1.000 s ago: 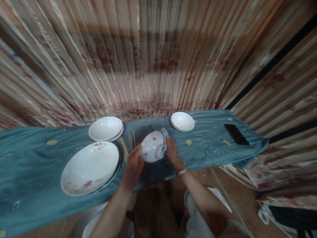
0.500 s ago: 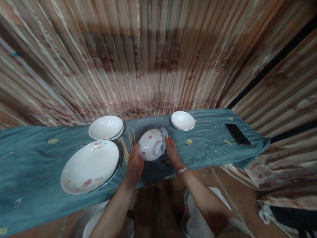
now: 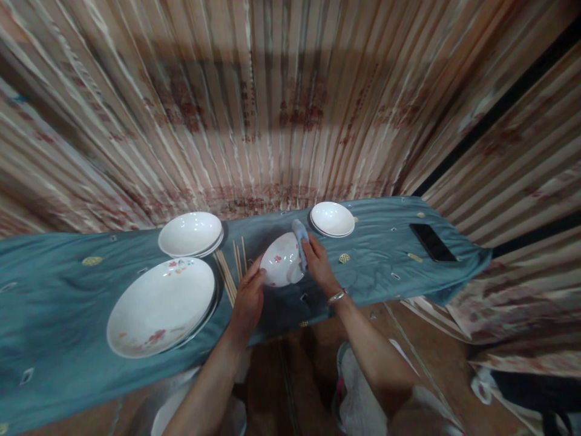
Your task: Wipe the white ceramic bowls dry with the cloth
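Observation:
A white bowl (image 3: 280,261) with small red flowers is held tilted above the table, its outer side and foot facing me. My left hand (image 3: 247,297) grips the bowl's left edge, thumb on the outside. On the other side my right hand (image 3: 318,261) is closed on a light blue cloth (image 3: 299,237), pressed against the bowl's right edge. A bracelet circles the right wrist. Just left of the bowl lie several wooden chopsticks (image 3: 227,277).
Stacked large flowered plates (image 3: 158,309) sit front left, with stacked white bowls (image 3: 190,234) behind them. Small white dishes (image 3: 333,218) are stacked at the back right. A black phone (image 3: 432,242) lies on the blue-green tablecloth (image 3: 376,272) at right. A pleated curtain (image 3: 272,109) hangs behind.
The bowl has turned slightly in my hands, and its foot is now more covered by the cloth. My right hand and the cloth have shifted a little up along the edge.

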Motion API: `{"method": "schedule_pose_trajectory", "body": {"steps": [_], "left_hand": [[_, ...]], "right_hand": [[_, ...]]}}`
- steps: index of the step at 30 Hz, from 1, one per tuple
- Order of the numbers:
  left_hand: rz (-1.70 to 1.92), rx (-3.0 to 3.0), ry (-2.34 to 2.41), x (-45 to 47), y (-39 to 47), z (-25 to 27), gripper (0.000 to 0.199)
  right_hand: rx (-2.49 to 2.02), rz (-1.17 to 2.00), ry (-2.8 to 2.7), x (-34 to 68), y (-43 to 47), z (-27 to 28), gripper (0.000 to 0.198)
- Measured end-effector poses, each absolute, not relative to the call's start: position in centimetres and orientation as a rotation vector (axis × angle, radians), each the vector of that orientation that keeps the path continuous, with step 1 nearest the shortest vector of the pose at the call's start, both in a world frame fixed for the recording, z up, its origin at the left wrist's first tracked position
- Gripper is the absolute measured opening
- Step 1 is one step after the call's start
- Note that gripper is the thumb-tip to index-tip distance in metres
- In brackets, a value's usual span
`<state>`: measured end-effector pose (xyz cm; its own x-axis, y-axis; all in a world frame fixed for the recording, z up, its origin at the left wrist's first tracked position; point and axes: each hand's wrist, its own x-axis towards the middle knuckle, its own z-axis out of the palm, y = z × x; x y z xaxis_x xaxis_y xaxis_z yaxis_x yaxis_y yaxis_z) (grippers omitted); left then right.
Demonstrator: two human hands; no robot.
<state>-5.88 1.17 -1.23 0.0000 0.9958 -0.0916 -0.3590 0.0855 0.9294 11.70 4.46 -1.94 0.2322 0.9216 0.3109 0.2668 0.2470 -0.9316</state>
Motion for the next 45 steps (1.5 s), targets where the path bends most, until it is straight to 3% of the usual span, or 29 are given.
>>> {"method": "schedule_pose_trajectory", "body": {"steps": [7,14,18,24,28,35,45], "left_hand": [[1.378,0.712,0.976,-5.5,1.7,-0.9,0.040],[1.387,0.774,0.990,-5.2,1.5,-1.2,0.033],[1.377,0.730,0.982,-5.3,1.5,-1.3,0.026],[1.366,0.643,0.940,-5.3,1.6,-0.9,0.023],[1.356,0.570,0.891,-5.4,1.7,-1.2,0.032],[1.311,0.480,0.933,-6.3,2.3,-0.9,0.026],[1.334,0.391,0.848,-6.6,3.0,-1.4,0.031]], "right_hand": [[-1.243,0.510,-1.558,10.7,3.5,-1.2,0.039],[-1.218,0.095,-1.978,8.8,1.5,0.5,0.045],[-1.236,0.009,-2.122,7.8,0.7,1.1,0.045],[-1.271,0.182,-1.918,8.6,1.5,0.2,0.046],[-1.229,0.454,-1.669,9.4,2.5,-0.9,0.047],[-1.246,0.894,-1.182,9.7,3.9,-4.2,0.056],[-1.326,0.880,-1.041,8.5,2.7,-7.6,0.079]]}}
